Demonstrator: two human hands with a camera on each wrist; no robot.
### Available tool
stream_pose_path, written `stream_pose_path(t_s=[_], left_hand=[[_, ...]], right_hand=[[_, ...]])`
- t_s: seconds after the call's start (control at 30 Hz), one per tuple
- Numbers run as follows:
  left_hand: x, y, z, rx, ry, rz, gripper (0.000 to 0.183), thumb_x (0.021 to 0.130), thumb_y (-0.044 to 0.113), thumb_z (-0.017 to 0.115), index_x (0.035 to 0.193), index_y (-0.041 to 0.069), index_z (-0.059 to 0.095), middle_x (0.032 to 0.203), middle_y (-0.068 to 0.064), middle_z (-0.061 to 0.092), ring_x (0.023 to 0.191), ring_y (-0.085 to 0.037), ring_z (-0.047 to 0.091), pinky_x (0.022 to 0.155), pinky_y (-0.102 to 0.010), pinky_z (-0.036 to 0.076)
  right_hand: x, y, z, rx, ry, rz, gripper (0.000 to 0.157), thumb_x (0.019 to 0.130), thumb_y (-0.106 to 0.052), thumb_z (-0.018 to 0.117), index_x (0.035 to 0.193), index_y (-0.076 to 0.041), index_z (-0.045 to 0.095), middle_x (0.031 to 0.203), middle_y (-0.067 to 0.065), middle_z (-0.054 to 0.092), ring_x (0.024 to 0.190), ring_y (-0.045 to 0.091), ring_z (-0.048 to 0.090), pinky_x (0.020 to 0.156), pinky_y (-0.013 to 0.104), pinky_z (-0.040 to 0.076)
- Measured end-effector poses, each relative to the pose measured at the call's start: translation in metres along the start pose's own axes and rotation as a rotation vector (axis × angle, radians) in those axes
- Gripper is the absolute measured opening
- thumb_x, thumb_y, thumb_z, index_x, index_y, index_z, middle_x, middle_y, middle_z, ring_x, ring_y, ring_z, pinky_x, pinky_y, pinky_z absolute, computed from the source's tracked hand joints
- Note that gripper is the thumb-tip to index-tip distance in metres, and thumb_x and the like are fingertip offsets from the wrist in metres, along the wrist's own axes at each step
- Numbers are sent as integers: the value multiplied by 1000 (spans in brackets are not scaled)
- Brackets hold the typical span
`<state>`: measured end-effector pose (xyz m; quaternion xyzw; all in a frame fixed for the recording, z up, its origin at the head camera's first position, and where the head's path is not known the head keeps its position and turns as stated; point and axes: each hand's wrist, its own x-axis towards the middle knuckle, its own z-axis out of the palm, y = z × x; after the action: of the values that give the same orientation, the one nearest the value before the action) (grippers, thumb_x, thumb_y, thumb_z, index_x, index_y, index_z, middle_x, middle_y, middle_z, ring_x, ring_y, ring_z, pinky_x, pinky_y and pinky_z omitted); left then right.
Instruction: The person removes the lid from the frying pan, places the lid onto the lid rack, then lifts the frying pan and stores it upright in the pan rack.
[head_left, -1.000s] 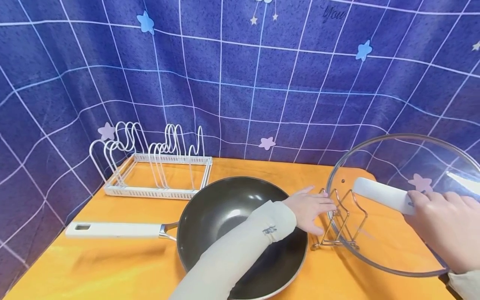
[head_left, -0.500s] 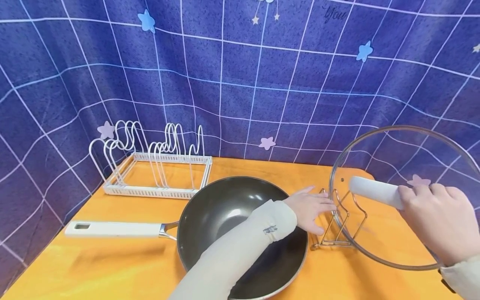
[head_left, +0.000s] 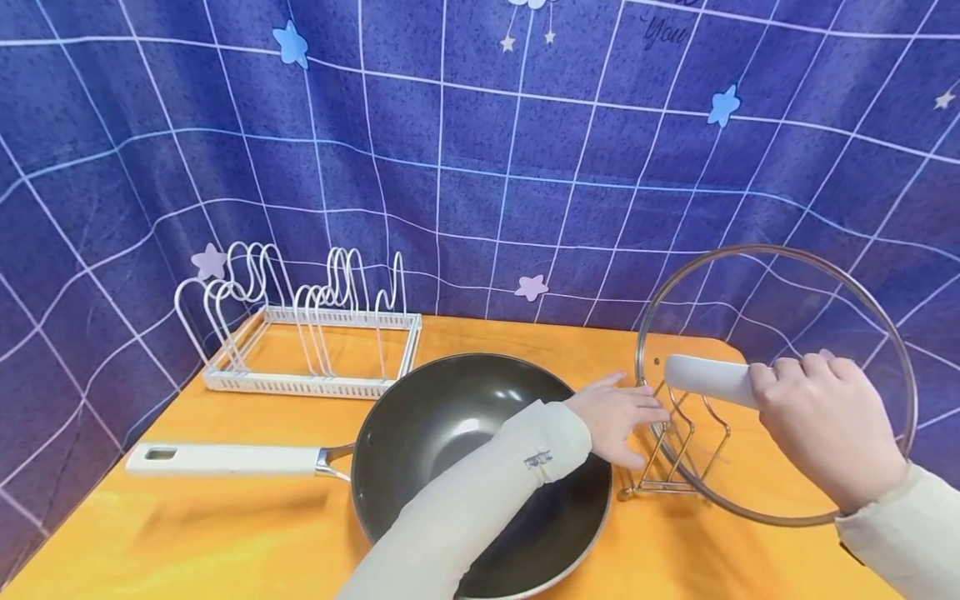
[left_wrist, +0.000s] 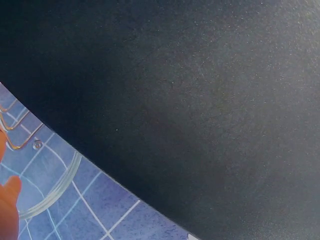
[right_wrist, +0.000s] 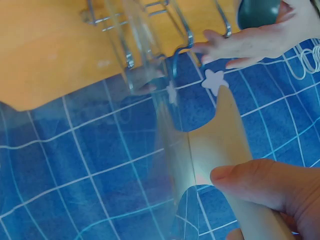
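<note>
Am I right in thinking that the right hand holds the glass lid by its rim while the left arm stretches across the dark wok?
Not quite: the rim is the mistake. The right hand holds the glass lid by its white handle, as the right wrist view shows. The left arm does stretch across the dark wok.

Rear: blue fabric backdrop [head_left: 480, 208], hung in shallow folds, printed with pale grid lines [head_left: 439, 167], blue stars [head_left: 290, 44], lilac stars [head_left: 532, 288] and lettering [head_left: 666, 32] (one word reads "You"). Below it: orange tabletop [head_left: 187, 567], far right corner rounded, brightest at near left.
</note>
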<state>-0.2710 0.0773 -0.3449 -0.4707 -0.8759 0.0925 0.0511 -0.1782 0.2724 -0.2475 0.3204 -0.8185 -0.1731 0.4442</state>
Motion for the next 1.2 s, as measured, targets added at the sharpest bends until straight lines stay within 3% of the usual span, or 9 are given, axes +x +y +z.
stream_pose_path(t_s=[0.13,0.37,0.6,0.97,1.2], left_hand=[[1,-1,-1,-3,-6,-2,73,84,61,52,149,35,31,151,18,31,141,-1,17,117,-31,7],[1,-1,-4,-39,-28,-23,72,84,59,53,149,36,31,152,19,29,141,0,13,116,-29,4],[1,0,-5,-27,-40,-14,73,85,59,53,150,35,30,153,19,26,142,-1,13,117,-31,7],[0,-2,-5,-22,-63,-9,73,85,58,52,150,36,28,154,19,24,142,0,12,117,-33,10],[0,-3,-5,9,-59,2,72,85,58,51,150,36,28,153,20,24,142,0,13,116,-31,8]], right_hand=[[4,-1,1,8,26,6,21,55,4,64,71,12,53,54,21,47,46,38,45,49,51,43],[3,5,3,18,44,11,14,60,1,59,69,9,52,52,17,46,43,33,40,39,37,26],[-9,16,4,-3,-62,55,49,32,-5,84,70,9,56,54,15,52,44,30,44,37,38,32],[-21,26,5,-17,-214,118,57,31,-12,93,69,9,57,64,25,58,44,33,47,37,41,40],[-25,25,6,4,-264,203,51,35,-9,91,68,8,56,78,31,63,47,37,51,38,42,40]])
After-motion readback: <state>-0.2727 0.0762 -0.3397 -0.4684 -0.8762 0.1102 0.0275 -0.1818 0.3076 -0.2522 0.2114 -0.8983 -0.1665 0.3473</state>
